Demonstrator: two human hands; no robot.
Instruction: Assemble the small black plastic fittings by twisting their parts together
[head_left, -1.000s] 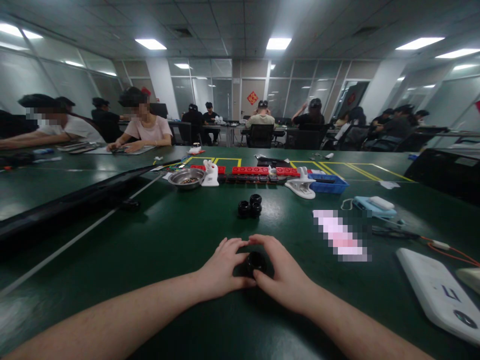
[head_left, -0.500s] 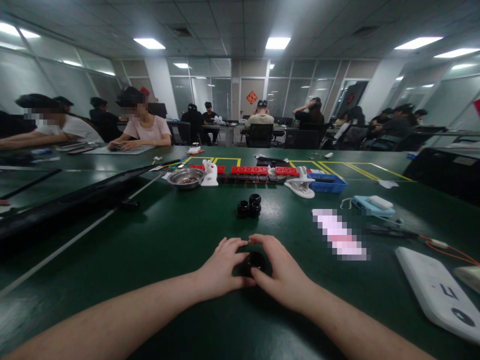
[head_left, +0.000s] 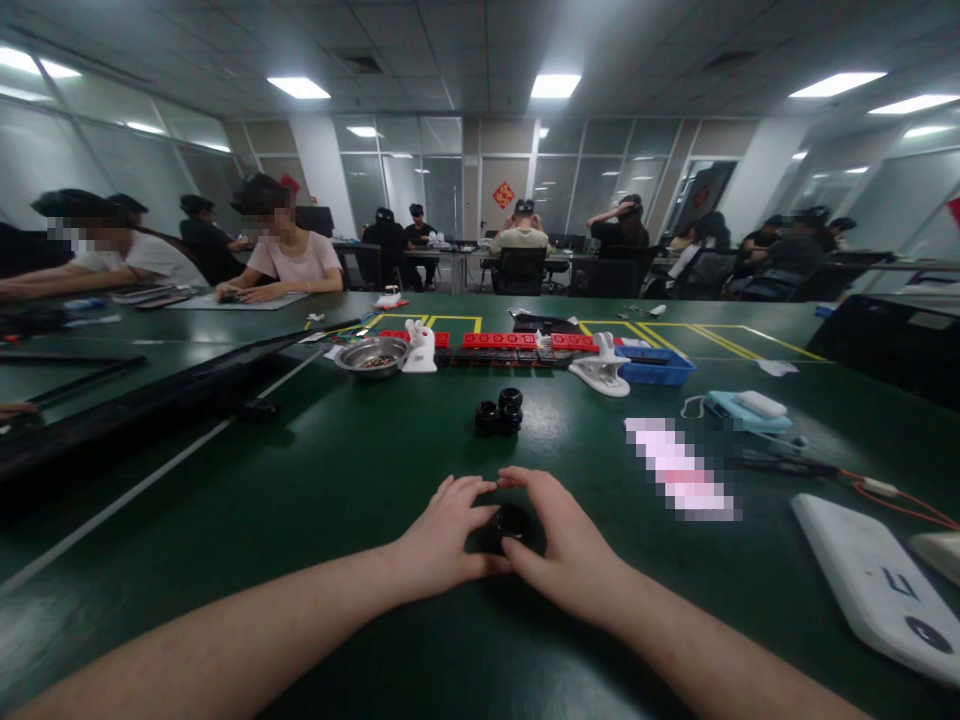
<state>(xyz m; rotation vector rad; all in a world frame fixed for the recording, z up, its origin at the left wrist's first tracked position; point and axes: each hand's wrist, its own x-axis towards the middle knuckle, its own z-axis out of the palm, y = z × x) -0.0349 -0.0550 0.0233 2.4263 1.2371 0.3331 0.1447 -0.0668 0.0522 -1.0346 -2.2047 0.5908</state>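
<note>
A small black tyre-like ring (head_left: 513,522), glossy and hollow in the middle, stands on the green table between my two hands. My left hand (head_left: 451,528) curves round its left side, with the fingers over the far side and the thumb low at the front. From the right, my right hand (head_left: 559,538) closes round it, thumb against the front rim and index finger arched behind. The two hands' fingertips nearly meet at the far side. Beyond them sits a cluster of similar black rings (head_left: 499,412), bunched together with one set further back.
Further back are a metal bowl (head_left: 373,357) with small parts, red strips (head_left: 501,341), white clamps (head_left: 602,372) and a blue tray (head_left: 656,367). A long black panel (head_left: 150,405) lies left. On the right are a white device (head_left: 874,580) and cables (head_left: 900,497). Co-workers sit beyond.
My hands and the black ring have stayed in place. At the far left, a thin black frame-like piece by a co-worker's hand has shifted.
</note>
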